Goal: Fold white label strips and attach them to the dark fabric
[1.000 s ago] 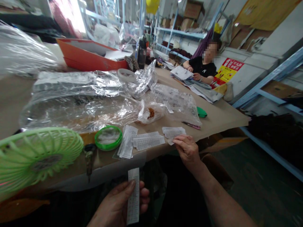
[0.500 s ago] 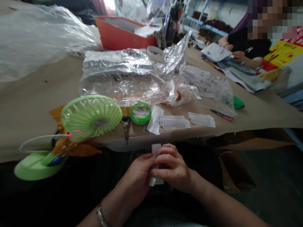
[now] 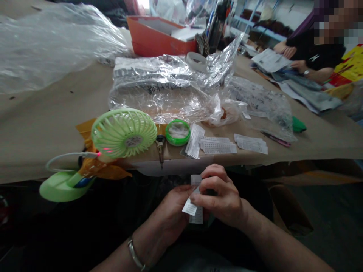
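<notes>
white and thin, an upright strip (image 3: 196, 180) of printed paper sits in the left hand (image 3: 172, 211), on the person's side of the green-rimmed dish (image 3: 177, 132) and a little to its right, in front of the table (image 3: 65, 117). the left thumb looks closed against it; most of that hand's other fingers are hidden, so i can't tell how they lie. across it runs a slanting strip (image 3: 189, 207), which the right hand (image 3: 222, 194) seems to clamp between thumb and forefinger, its remaining fingers bent. such flimsy slips would likely droop unsupported, so i take the left hand to be a backing, and a fingertip pinch suits something so light.

right of the dish lie three stacks of similar slips: a steeply angled pile (image 3: 195, 141) just beside it, a fanned pile (image 3: 218, 146) next, then a farther pile (image 3: 251, 143). all are near the table's edge, presumably for a short reach, and the differing angles perhaps keep them apart.

left of the dish is a light-green fan (image 3: 124, 132) with a ribbed, rounded cage. between fan and dish rests a slender metal-tipped tool (image 3: 160, 149). beyond the dish spread glossy, crumpled clear plastic bags (image 3: 167, 94), with a smooth, ring-shaped tape roll (image 3: 196, 61) on them.
</notes>
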A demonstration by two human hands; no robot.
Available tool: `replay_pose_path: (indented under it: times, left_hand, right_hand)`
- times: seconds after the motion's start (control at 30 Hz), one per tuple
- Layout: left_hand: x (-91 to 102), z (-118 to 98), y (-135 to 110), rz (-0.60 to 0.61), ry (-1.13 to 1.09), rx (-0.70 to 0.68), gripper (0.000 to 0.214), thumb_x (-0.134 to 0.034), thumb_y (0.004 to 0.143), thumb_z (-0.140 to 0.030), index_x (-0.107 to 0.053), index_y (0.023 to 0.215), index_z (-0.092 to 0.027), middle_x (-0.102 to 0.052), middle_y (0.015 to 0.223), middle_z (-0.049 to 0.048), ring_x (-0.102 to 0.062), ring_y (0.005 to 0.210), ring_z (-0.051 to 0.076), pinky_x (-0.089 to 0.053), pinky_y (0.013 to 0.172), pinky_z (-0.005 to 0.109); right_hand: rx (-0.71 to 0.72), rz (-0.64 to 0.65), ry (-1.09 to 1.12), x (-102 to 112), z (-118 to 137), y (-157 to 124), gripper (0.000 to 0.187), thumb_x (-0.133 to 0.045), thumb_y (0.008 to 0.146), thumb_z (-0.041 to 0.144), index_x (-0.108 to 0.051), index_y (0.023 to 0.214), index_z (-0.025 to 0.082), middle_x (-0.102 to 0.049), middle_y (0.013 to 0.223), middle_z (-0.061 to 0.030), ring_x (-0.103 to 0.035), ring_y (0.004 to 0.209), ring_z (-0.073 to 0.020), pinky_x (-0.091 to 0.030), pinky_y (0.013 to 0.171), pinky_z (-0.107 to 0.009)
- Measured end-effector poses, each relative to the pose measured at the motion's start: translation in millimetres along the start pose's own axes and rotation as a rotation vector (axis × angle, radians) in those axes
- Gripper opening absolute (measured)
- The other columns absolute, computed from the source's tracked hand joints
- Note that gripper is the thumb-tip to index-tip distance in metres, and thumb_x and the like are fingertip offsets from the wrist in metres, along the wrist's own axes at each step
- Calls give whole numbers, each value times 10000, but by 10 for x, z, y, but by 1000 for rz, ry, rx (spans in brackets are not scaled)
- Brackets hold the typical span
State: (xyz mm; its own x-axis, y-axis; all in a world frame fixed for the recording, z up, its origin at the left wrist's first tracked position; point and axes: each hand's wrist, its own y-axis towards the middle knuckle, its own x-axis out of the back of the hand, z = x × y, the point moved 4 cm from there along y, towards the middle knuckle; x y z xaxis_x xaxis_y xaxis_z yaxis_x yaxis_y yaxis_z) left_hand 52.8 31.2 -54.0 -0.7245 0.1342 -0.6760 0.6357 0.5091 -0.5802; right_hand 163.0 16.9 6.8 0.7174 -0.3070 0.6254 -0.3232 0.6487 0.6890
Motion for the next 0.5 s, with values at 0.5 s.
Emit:
replay_pose_path:
  times: [0.5]
  left_hand:
    - [43, -38, -32, -21, -88, -26, 161, -724, 701, -235, -687, 755, -88, -642, 641, 40, -574, 507, 107, -416, 472, 206]
  right_hand:
    - [4, 86, -37, 0, 27, -150, 133, -645, 818, 150, -681, 847, 275, -643, 882, 11, -492, 1092, -198, -379, 1028, -480]
